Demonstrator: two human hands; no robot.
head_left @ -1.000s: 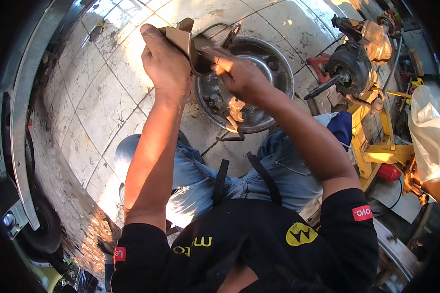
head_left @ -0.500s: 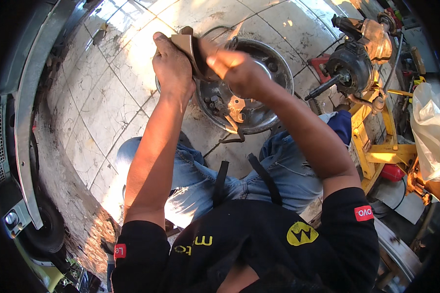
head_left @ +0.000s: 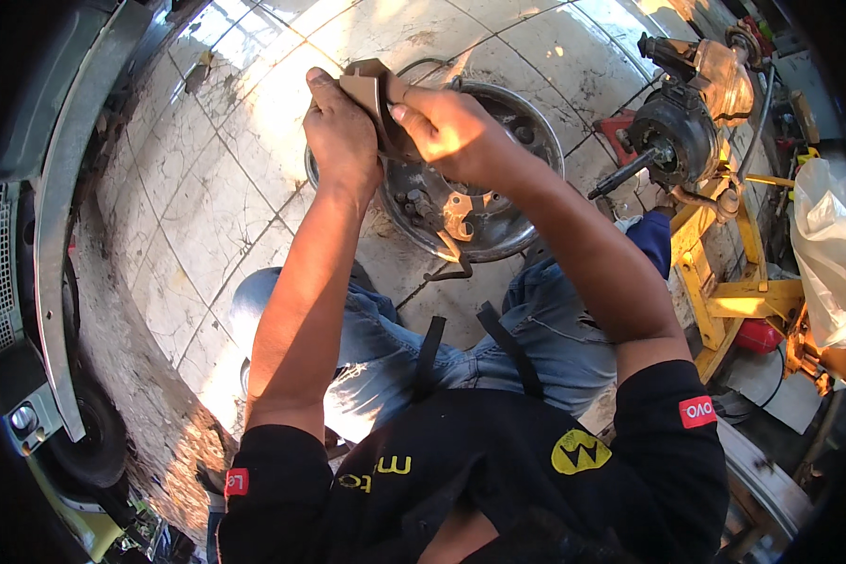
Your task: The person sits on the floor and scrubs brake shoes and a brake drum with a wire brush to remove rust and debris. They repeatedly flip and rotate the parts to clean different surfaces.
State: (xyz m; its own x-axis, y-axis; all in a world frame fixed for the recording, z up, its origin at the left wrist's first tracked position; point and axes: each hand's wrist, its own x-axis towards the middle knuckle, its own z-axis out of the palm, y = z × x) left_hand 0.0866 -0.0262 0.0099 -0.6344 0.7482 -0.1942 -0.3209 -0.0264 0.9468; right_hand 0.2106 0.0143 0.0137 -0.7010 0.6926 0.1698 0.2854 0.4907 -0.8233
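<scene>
Over a round, dark metal pan (head_left: 526,226), my left hand (head_left: 343,141) grips a curved brake shoe (head_left: 363,91) by its inner side, thumb up along the edge. My right hand (head_left: 465,136) is closed against the shoe's outer curved face, thumb bent on top. Whether its fingers hold something thin against that face is hidden. Inside the pan lie a flat, notched metal plate (head_left: 457,214) and several small dark parts (head_left: 414,202). A bent metal lever (head_left: 451,268) hangs over the pan's near rim.
The pan stands on a cracked tile floor (head_left: 207,188) in front of my knees. At right, a yellow stand (head_left: 714,291) is beside a greasy axle hub assembly (head_left: 677,132). A white plastic bag (head_left: 822,244) hangs farther right. Vehicle bodywork (head_left: 52,226) lines the left side.
My right hand, blurred before, has moved left and up along the brake shoe and now shows sharply. My left hand and the shoe have shifted slightly right.
</scene>
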